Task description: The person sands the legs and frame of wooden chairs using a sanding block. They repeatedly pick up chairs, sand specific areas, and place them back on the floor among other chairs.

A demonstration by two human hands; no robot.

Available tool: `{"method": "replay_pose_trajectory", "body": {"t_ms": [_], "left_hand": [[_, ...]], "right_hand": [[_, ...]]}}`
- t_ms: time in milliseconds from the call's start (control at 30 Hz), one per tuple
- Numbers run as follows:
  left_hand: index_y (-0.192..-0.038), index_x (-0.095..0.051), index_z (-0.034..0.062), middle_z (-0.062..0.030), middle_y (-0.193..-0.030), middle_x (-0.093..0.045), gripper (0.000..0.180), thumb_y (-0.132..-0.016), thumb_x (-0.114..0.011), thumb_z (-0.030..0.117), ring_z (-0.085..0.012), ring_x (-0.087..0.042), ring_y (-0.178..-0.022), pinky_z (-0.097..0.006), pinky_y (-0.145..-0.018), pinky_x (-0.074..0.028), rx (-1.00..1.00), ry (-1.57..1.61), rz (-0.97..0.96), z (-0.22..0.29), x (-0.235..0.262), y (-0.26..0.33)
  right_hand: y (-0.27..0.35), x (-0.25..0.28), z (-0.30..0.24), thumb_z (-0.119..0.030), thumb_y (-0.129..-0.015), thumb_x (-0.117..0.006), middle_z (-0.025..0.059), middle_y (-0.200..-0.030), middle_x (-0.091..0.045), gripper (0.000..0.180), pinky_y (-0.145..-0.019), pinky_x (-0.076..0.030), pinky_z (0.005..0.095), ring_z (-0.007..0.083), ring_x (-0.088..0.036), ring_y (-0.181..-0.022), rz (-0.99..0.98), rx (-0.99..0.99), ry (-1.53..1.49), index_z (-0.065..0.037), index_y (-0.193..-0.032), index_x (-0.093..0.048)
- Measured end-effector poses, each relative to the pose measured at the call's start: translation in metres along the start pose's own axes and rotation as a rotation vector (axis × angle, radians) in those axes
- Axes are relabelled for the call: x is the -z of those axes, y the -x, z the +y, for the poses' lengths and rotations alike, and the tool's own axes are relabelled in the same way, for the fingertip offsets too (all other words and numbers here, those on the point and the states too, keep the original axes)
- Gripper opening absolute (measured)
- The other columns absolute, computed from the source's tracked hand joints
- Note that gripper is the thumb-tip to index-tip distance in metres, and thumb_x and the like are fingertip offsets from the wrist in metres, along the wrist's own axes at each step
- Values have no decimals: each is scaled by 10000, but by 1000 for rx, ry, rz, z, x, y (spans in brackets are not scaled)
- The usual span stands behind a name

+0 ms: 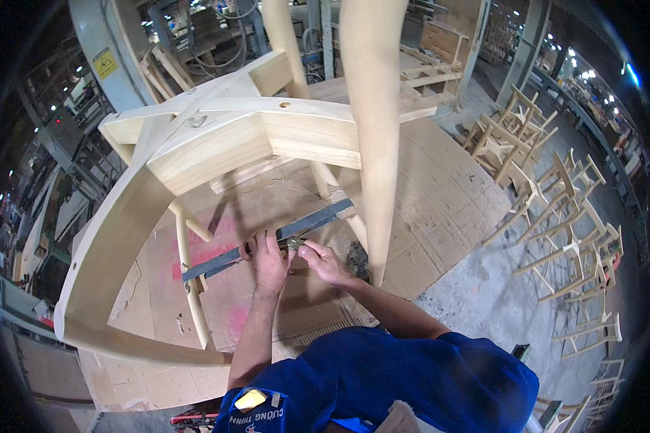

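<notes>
Your left hand (269, 261) curling round dark strap (318, 219), right hand (327, 264) pinching metal fitting (295, 245) mid-strap; you're apparently adjusting tension, next move likely needing steady hold.

Pale wooden chairs (572, 247) crowd the grey floor (451, 292) at right; upper left, a column (92, 27) bears a yellow sign (105, 63); the blurred background shows what may be machinery.

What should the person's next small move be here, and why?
Probably a slight adjustment of the metal fitting with the right hand, while the left hand steadies the dark strap. Both hands meet at this fitting, partway along the strap, which stretches between two slender wooden bars; how tight it is, I cannot tell.
</notes>
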State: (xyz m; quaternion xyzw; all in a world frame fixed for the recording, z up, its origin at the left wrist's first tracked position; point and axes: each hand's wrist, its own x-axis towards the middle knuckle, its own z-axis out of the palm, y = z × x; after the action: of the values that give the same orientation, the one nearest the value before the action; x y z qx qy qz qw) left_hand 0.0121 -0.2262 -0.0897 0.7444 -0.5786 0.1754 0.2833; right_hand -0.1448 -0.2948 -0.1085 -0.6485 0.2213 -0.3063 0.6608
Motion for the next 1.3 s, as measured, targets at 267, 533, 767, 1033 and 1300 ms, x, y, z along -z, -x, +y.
{"method": "replay_pose_trajectory", "body": {"t_ms": [267,533,767,1033,1300], "left_hand": [[-1332,-537,135,-118,-1283,-422,649,-735,-774,225,-331,-436,-1183,-602,-986,-338,-127,-52,305,0,-4,18],[-1240,-569,121,-114,-1227,-511,507,-789,-765,245,-330,-513,-1110,-557,-976,-343,90,-26,296,8,-8,33],[-1272,-563,50,-124,-1282,-551,543,-802,-759,241,-281,-499,-1251,-588,-1137,-181,66,-28,306,23,-1,40],[-1290,-549,58,-115,-1301,-525,581,-779,-767,227,-292,-480,-1260,-576,-1144,-158,25,-1,277,18,11,35],[-1340,-522,5,-165,-1308,-535,584,-887,-676,338,-345,-509,-1230,-605,-1103,-251,-46,-73,277,8,-7,36]], "right_hand": [[-3,1,7,-261,-1048,-507,-40,-804,-517,264,-666,-404,236,58,-447,-743,47,24,114,-25,-1085,-619],[-2,1,6,-224,-1056,-488,-36,-800,-482,233,-681,-416,249,66,-442,-763,-25,45,25,-17,-1065,-594],[2,-2,-5,-271,-1061,-485,-79,-734,-435,265,-575,-353,214,33,-386,-662,30,152,53,-45,-1111,-614],[0,3,0,-263,-1051,-487,80,-1043,-660,348,-894,-470,302,133,-566,-974,-10,8,56,-4,-1262,-584],[0,1,0,-293,-1050,-474,137,-1041,-675,348,-884,-485,341,207,-629,-958,12,175,158,-26,-1242,-589]]}}
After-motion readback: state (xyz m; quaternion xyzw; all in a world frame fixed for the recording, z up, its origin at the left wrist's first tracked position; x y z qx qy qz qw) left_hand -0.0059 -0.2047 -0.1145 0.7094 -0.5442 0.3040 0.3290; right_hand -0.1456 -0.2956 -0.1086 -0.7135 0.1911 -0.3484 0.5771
